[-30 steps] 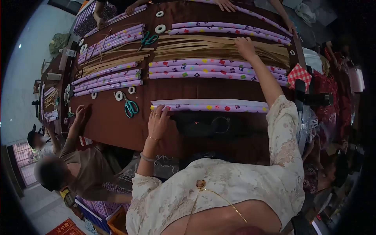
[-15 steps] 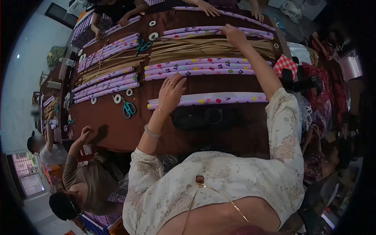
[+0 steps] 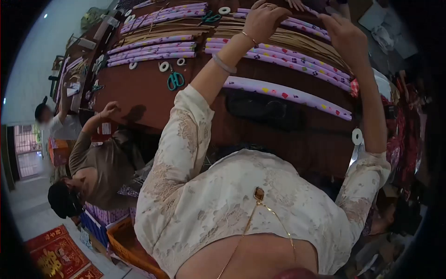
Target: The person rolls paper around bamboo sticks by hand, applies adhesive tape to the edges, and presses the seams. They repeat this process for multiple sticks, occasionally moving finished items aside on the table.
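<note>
My left hand (image 3: 265, 21) is over the far paper rolls (image 3: 304, 25), fingers bent and close together; what lies under the fingertips is hidden. Farther right, my right hand (image 3: 344, 39) has its fingertips drawn together beside the end of a purple patterned roll at the back; I cannot make out what they pinch. Between my arms lie brown paper strips (image 3: 297, 44) and a row of purple printed rolls (image 3: 288, 60). Nearer me, one pale purple roll (image 3: 278, 93) lies by itself beside a black bag-like object (image 3: 260, 109).
Teal scissors (image 3: 175, 81) and white tape rolls (image 3: 164, 66) lie on the brown cloth (image 3: 139, 86). More purple rolls (image 3: 153, 53) lie at left. A co-worker (image 3: 102, 153) sits at the left table edge; another person's hand (image 3: 295, 4) is at the far side. A tape roll (image 3: 357, 136) is by my right forearm.
Both hands have moved away from me and to the right, toward the far rolls. The view has shifted, so the table contents appear higher and farther right.
</note>
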`<action>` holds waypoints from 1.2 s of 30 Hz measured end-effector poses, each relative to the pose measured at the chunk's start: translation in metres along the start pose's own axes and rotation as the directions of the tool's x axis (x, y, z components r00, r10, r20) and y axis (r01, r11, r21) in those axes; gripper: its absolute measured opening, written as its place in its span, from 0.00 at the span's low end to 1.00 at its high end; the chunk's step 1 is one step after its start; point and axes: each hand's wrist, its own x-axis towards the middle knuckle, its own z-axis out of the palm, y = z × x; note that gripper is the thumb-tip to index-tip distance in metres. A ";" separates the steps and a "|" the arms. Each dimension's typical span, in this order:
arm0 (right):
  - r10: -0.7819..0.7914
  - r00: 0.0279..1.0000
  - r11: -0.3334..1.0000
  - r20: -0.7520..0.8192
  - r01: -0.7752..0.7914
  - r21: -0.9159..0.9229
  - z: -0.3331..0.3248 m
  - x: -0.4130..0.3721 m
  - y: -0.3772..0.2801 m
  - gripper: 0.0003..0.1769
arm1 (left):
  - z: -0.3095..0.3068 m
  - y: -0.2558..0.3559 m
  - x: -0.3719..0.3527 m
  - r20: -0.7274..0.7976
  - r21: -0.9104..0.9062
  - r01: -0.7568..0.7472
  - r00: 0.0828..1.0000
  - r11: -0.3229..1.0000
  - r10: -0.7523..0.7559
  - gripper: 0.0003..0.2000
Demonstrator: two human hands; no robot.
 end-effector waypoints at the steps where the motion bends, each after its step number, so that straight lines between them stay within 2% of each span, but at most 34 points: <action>1: -0.021 0.999 1.000 -0.048 0.021 0.000 0.007 -0.013 0.012 0.09 | 0.002 -0.007 -0.009 -0.097 -0.149 0.067 0.992 0.987 -0.082 0.08; 3: -0.039 0.995 0.999 -0.095 0.039 -0.009 0.013 -0.036 0.034 0.08 | 0.005 -0.041 -0.034 0.094 0.012 0.068 0.993 0.998 -0.069 0.10; 4: 0.047 0.999 0.998 -0.022 -0.046 0.036 0.008 -0.046 0.041 0.09 | 0.013 -0.069 -0.051 0.060 -0.003 0.050 0.997 0.999 -0.050 0.10; 5: 0.133 0.990 0.988 0.057 -0.137 0.072 0.005 -0.055 0.047 0.10 | 0.011 -0.091 -0.062 0.123 -0.013 0.126 0.985 0.992 -0.124 0.10; 6: 0.143 0.988 0.987 0.060 -0.147 0.060 0.004 -0.063 0.053 0.10 | 0.003 -0.108 -0.068 0.187 -0.019 0.197 0.964 0.980 -0.190 0.10; 8: 0.312 0.936 0.928 0.159 -0.337 0.159 0.001 -0.083 0.063 0.11 | -0.020 -0.118 -0.080 0.174 -0.127 0.366 0.923 0.922 -0.343 0.09; 9: 0.385 0.892 0.872 0.237 -0.436 0.225 -0.003 -0.085 0.063 0.12 | -0.032 -0.117 -0.079 0.167 -0.166 0.377 0.921 0.911 -0.351 0.09; 10: 0.395 0.886 0.869 0.243 -0.446 0.215 -0.006 -0.092 0.065 0.12 | -0.042 -0.119 -0.079 0.161 -0.202 0.389 0.918 0.899 -0.362 0.09; 12: 0.414 0.858 0.800 0.303 -0.502 0.329 -0.010 -0.100 0.070 0.12 | -0.062 -0.120 -0.078 0.146 -0.157 0.281 0.955 0.947 -0.259 0.09; 13: 0.414 0.844 0.741 0.340 -0.530 0.412 -0.015 -0.102 0.069 0.13 | -0.075 -0.114 -0.080 0.207 -0.160 0.324 0.935 0.932 -0.289 0.09; 14: 0.416 0.840 0.740 0.348 -0.536 0.408 -0.020 -0.106 0.066 0.13 | -0.082 -0.112 -0.086 0.290 -0.193 0.444 0.878 0.875 -0.381 0.10; 15: 0.354 0.888 0.753 0.292 -0.456 0.474 -0.024 -0.111 0.063 0.13 | -0.088 -0.113 -0.091 0.375 -0.214 0.557 0.805 0.802 -0.459 0.10; 16: 0.292 0.929 0.760 0.228 -0.370 0.535 -0.030 -0.116 0.061 0.13 | -0.093 -0.111 -0.100 0.436 -0.312 0.585 0.788 0.749 -0.434 0.11; 17: 0.294 0.927 0.760 0.234 -0.375 0.531 -0.037 -0.121 0.060 0.13 | -0.096 -0.109 -0.111 0.439 -0.317 0.585 0.788 0.747 -0.431 0.11; 18: 0.329 0.833 0.613 0.445 -0.547 0.570 -0.047 -0.127 0.059 0.12 | -0.097 -0.106 -0.123 0.511 -0.429 0.677 0.728 0.598 -0.458 0.12; 19: 0.318 0.700 0.444 0.640 -0.706 0.552 -0.055 -0.132 0.059 0.11 | -0.100 -0.098 -0.128 0.588 -0.512 0.748 0.663 0.422 -0.464 0.13; 20: 0.239 0.728 0.424 0.642 -0.673 0.606 -0.061 -0.130 0.055 0.10 | -0.102 -0.087 -0.133 0.629 -0.544 0.784 0.617 0.299 -0.474 0.15; 21: 0.240 0.722 0.420 0.649 -0.680 0.601 -0.062 -0.136 0.053 0.10 | -0.099 -0.088 -0.145 0.693 -0.538 0.820 0.563 0.198 -0.451 0.16; 22: 0.222 0.707 0.347 0.671 -0.701 0.624 -0.061 -0.141 0.048 0.10 | -0.100 -0.082 -0.149 0.752 -0.522 0.848 0.509 0.093 -0.419 0.17; 23: 0.202 0.694 0.273 0.691 -0.718 0.641 -0.059 -0.146 0.044 0.10 | -0.097 -0.069 -0.155 0.744 -0.544 0.839 0.485 0.005 -0.458 0.18; 24: 0.231 0.645 0.231 0.729 -0.764 0.603 -0.054 -0.154 0.046 0.11 | -0.096 -0.066 -0.158 0.747 -0.544 0.839 0.484 -0.001 -0.456 0.18; 25: 0.231 0.640 0.233 0.733 -0.768 0.597 -0.050 -0.161 0.050 0.11 | -0.094 -0.065 -0.163 0.797 -0.522 0.849 0.451 -0.082 -0.401 0.17; 26: 0.189 0.589 0.165 0.786 -0.808 0.566 -0.047 -0.167 0.055 0.11 | -0.091 -0.065 -0.169 0.841 -0.492 0.856 0.420 -0.160 -0.341 0.16; 27: 0.141 0.538 0.099 0.831 -0.843 0.528 -0.045 -0.170 0.057 0.12 | -0.090 -0.069 -0.171 0.855 -0.490 0.863 0.450 -0.121 -0.256 0.14; 28: 0.143 0.563 0.153 0.814 -0.825 0.544 -0.043 -0.172 0.055 0.12 | -0.087 -0.070 -0.173 0.856 -0.491 0.862 0.451 -0.126 -0.254 0.14; 29: 0.144 0.559 0.156 0.817 -0.828 0.539 -0.042 -0.174 0.056 0.12 | -0.085 -0.070 -0.175 0.869 -0.450 0.892 0.446 0.031 -0.215 0.13; 30: 0.090 0.493 0.106 0.865 -0.869 0.484 -0.039 -0.176 0.058 0.13 | -0.084 -0.068 -0.174 0.883 -0.403 0.895 0.435 0.191 -0.177 0.13; 31: 0.033 0.426 0.059 0.904 -0.904 0.424 -0.035 -0.181 0.060 0.13 | -0.082 -0.064 -0.171 0.879 -0.398 0.879 0.448 0.263 -0.164 0.13; 32: 0.017 0.427 -0.161 0.904 -0.891 0.424 -0.027 -0.194 0.058 0.13 | -0.081 -0.060 -0.168 0.881 -0.400 0.879 0.447 0.258 -0.157 0.13; 33: 0.018 0.418 -0.162 0.908 -0.895 0.415 -0.018 -0.206 0.056 0.13 | -0.081 -0.056 -0.164 0.897 -0.369 0.887 0.418 0.279 -0.144 0.13; 35: -0.064 0.433 -0.444 0.899 -0.819 0.363 -0.002 -0.224 0.054 0.14 | -0.077 -0.053 -0.168 0.917 -0.319 0.897 0.374 0.307 -0.141 0.14; 36: -0.090 0.386 -0.486 0.918 -0.822 0.298 -0.003 -0.225 0.050 0.14 | -0.073 -0.056 -0.173 0.917 -0.319 0.899 0.373 0.300 -0.141 0.14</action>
